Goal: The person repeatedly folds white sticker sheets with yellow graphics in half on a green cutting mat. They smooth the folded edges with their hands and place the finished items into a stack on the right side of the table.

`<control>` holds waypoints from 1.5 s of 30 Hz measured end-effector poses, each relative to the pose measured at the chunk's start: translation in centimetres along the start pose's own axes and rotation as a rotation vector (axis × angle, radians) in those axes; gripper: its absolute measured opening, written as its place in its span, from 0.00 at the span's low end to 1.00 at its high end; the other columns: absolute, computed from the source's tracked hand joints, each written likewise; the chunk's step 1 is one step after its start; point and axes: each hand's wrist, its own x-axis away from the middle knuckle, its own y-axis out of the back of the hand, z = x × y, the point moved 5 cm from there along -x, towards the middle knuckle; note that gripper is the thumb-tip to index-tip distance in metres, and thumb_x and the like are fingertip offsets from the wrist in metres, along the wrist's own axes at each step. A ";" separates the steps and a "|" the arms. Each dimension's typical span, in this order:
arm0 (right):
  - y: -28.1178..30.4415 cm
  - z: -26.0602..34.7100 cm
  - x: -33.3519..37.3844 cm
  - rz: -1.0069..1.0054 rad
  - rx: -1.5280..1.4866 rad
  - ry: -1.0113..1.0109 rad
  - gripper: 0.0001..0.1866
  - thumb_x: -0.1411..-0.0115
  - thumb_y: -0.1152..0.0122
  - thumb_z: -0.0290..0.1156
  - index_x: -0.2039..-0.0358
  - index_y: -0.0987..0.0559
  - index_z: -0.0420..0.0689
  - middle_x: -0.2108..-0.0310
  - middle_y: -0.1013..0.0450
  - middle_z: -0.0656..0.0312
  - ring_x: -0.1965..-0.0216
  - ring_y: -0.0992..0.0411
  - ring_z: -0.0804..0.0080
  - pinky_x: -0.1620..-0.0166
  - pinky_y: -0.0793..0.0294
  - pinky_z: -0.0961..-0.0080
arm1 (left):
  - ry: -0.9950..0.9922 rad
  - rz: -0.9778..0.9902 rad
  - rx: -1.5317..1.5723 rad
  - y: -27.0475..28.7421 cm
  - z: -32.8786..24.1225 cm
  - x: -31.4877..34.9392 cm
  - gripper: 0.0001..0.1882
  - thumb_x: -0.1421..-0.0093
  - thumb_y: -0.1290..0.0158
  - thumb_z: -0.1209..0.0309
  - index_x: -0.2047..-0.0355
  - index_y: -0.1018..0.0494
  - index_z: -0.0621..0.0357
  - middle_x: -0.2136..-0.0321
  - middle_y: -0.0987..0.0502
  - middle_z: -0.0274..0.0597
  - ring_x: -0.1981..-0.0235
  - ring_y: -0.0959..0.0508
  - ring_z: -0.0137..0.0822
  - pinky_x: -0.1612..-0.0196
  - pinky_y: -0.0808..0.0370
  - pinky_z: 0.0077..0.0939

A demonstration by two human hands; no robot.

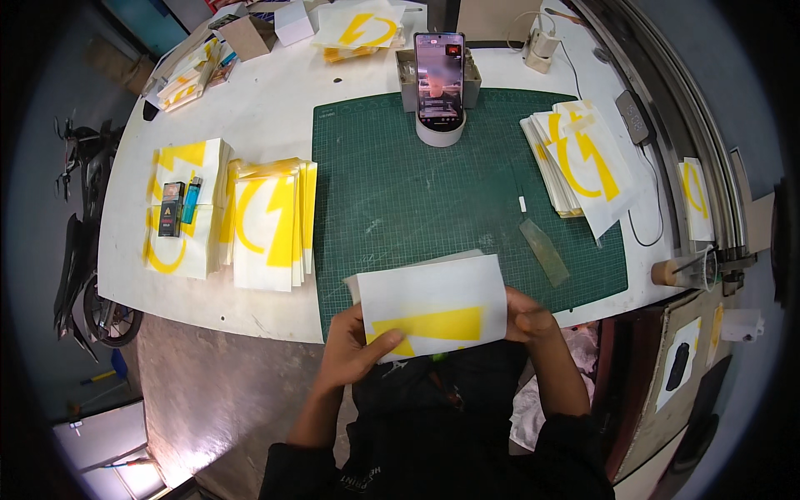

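Observation:
A white sheet with a yellow cut-out shape is held at the near edge of the green cutting mat. My left hand grips its lower left corner with the thumb on top. Its right edge is pinched by my right hand. A second white sheet peeks out behind the top edge.
Stacks of white-and-yellow sheets lie at left, far left with a small box and a lighter on top, and right. A phone stands on a tape roll at the mat's far edge. A clear strip lies on the mat.

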 end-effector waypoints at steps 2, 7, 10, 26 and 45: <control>0.1 0.4 -0.5 -0.097 0.060 -0.063 0.54 0.36 0.30 0.45 0.23 0.51 0.31 0.26 0.41 0.46 0.25 0.41 0.56 0.27 0.39 0.52 | 0.126 0.135 -0.115 -0.3 0.0 -1.0 0.13 0.33 0.35 0.72 0.53 0.18 0.69 0.56 0.13 0.44 0.57 0.16 0.29 0.52 0.20 0.28; -0.1 1.6 0.2 -0.129 0.166 -0.036 0.53 0.33 0.33 0.53 0.25 0.48 0.28 0.33 0.31 0.45 0.32 0.30 0.57 0.30 0.32 0.59 | 0.051 0.234 -0.048 1.2 1.7 -4.6 0.15 0.31 0.37 0.68 0.51 0.18 0.67 0.55 0.14 0.42 0.55 0.16 0.31 0.51 0.20 0.29; -1.3 2.1 1.1 -0.029 0.170 0.195 0.45 0.36 0.26 0.44 0.30 0.37 0.28 0.38 0.25 0.48 0.35 0.26 0.59 0.32 0.30 0.63 | 0.203 0.098 0.168 2.9 5.1 -5.8 0.22 0.28 0.40 0.62 0.42 0.24 0.66 0.51 0.16 0.44 0.51 0.17 0.34 0.49 0.20 0.31; 0.7 2.8 -3.1 -0.844 1.044 0.269 0.13 0.36 0.24 0.30 0.58 0.19 0.37 0.72 0.19 0.66 0.73 0.28 0.88 0.69 0.31 0.84 | 0.083 -0.226 -0.287 4.2 2.5 -4.4 0.32 0.36 0.35 0.82 0.34 0.34 0.70 0.72 0.17 0.38 0.71 0.19 0.22 0.62 0.25 0.15; -5.4 4.0 -1.6 -1.026 1.701 0.600 0.16 0.42 0.23 0.28 0.56 0.18 0.37 0.66 0.20 0.56 0.71 0.25 0.67 0.66 0.25 0.69 | -0.533 -0.222 -1.360 -3.8 4.1 -1.4 0.23 0.37 0.39 0.77 0.41 0.22 0.66 0.38 0.22 0.54 0.33 0.26 0.56 0.31 0.30 0.55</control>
